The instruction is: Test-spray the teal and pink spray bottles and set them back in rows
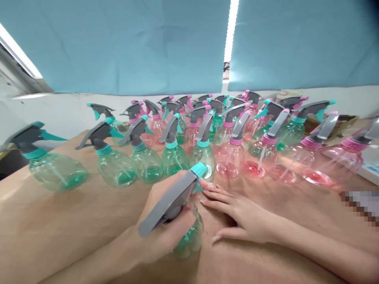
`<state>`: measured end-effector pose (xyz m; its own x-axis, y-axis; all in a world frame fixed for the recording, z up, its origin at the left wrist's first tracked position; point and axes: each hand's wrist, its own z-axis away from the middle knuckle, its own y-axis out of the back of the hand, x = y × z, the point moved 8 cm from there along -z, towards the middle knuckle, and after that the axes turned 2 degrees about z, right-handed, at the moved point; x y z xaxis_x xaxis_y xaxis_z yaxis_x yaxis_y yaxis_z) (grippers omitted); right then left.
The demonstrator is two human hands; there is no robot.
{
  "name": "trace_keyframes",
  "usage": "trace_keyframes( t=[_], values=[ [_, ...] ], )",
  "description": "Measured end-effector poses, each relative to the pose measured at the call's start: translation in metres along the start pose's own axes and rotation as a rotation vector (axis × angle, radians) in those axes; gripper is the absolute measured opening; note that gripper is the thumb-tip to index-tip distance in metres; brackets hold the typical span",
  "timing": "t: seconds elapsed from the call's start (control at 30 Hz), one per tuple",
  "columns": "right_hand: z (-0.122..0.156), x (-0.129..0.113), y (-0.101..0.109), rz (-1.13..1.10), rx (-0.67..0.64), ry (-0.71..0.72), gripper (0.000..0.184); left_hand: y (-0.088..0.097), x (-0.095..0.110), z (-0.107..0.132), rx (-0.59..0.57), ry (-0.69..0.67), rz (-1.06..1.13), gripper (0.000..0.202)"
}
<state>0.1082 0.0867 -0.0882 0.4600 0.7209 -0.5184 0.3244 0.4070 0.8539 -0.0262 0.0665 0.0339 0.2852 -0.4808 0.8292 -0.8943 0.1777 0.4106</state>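
Note:
In the head view, my left hand point(166, 236) is closed around the neck of a green spray bottle point(192, 236) with a grey head and teal nozzle. The bottle is near the front of the table, and its nozzle points away and to the right. My right hand point(239, 213) lies on the tabletop just right of it, fingers spread and palm down, holding nothing. Its fingertips come close to the left hand's fingers below the nozzle; whether they touch I cannot tell. The left palm and part of the bottle's neck are hidden.
A brown table point(59, 221) carries a row of clear green bottles point(148, 165) at left and pink bottles point(229, 161) at right, with several more behind. A pixelated patch point(364, 203) lies at the right. Blue curtains point(133, 47) hang at the back.

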Motion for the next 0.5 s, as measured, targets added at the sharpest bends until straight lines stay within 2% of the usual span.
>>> trace_keyframes(
  t=[0.17, 0.3, 0.5],
  values=[
    [0.0002, -0.0002, 0.0004, 0.018, -0.006, 0.003, 0.085, -0.0005, 0.0037, 0.0001, 0.004, 0.021, 0.008, 0.028],
    [0.0004, -0.0008, 0.0007, 0.005, 0.000, 0.003, 0.082, 0.0009, 0.0071, -0.0005, 0.026, -0.029, 0.057, 0.027],
    [0.0005, -0.0017, 0.0012, 0.016, 0.021, 0.004, 0.073, -0.0022, 0.0017, -0.0038, -0.042, -0.025, 0.049, 0.023]
  ],
)
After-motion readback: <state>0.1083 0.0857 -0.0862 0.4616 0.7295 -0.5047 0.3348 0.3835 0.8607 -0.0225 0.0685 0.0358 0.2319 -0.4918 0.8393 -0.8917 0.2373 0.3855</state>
